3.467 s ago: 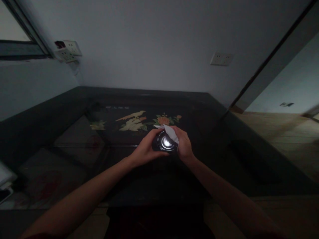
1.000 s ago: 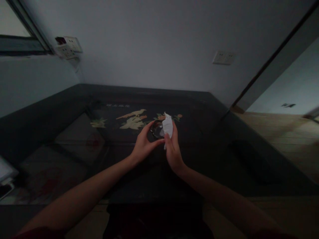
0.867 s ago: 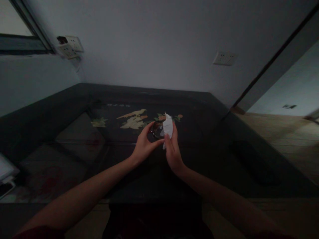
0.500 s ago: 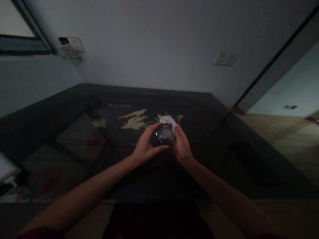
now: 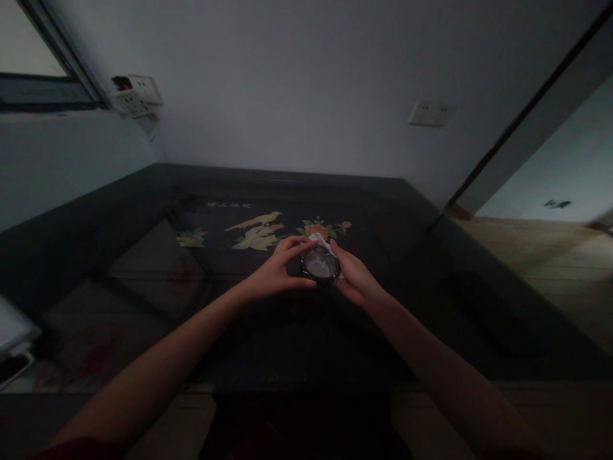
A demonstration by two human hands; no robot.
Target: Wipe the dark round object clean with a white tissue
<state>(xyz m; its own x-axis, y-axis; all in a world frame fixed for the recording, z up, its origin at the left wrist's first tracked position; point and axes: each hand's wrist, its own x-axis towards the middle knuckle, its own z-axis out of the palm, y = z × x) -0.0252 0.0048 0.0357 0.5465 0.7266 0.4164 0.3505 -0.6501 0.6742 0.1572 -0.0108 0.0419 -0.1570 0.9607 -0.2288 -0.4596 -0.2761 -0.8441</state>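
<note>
A small dark glass ashtray (image 5: pixel 320 266), roughly round with a shiny rim, is held above the dark tabletop between my hands. My left hand (image 5: pixel 282 268) curves round its left side, thumb at the near edge and fingers along the far edge. On the other side, my right hand (image 5: pixel 353 273) pinches a white tissue (image 5: pixel 318 239) against the ashtray's right side. Most of the tissue is hidden behind the ashtray and the right fingers.
The glossy dark table (image 5: pixel 268 358) carries a bird-and-flower picture (image 5: pixel 258 230). A long dark object (image 5: pixel 488 313) lies at the right. A white object (image 5: pixel 16 332) stands at the left edge. Wall sockets (image 5: pixel 432 114) are beyond the table.
The ashtray has come slightly lower and tilts differently. The tissue, spread past its far edge before, now shows less, and the printed flower behind is uncovered. My left fingers have shifted along the rim.
</note>
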